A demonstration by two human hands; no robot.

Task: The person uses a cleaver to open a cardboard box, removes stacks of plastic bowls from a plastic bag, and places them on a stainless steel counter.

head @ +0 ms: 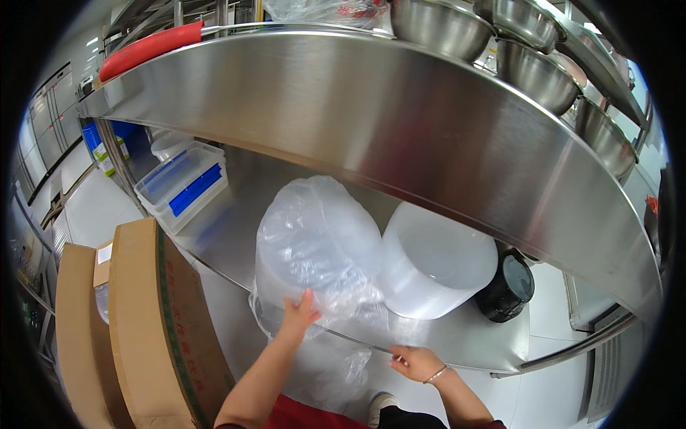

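Note:
On the stainless steel lower shelf (236,230) stands a translucent plastic tub or stack of containers wrapped in a clear plastic bag (321,241). My left hand (301,316) is against the bag's near side, thumb and fingers apart; part of the bag hangs over the shelf's front edge. My right hand (415,363), with a bracelet at the wrist, is by the shelf edge, right of the hanging plastic, its fingers curled and slightly blurred. Whether it holds anything cannot be told. An unwrapped translucent white tub (439,263) stands right of the bag, touching or nearly touching it.
The steel worktop's front edge (343,96) juts over the shelf. A red-handled tool (153,51) and steel bowls (445,29) lie above. A clear lidded box with blue latches (182,185) is left, a black container (506,289) right. An open cardboard box (136,322) stands on the floor.

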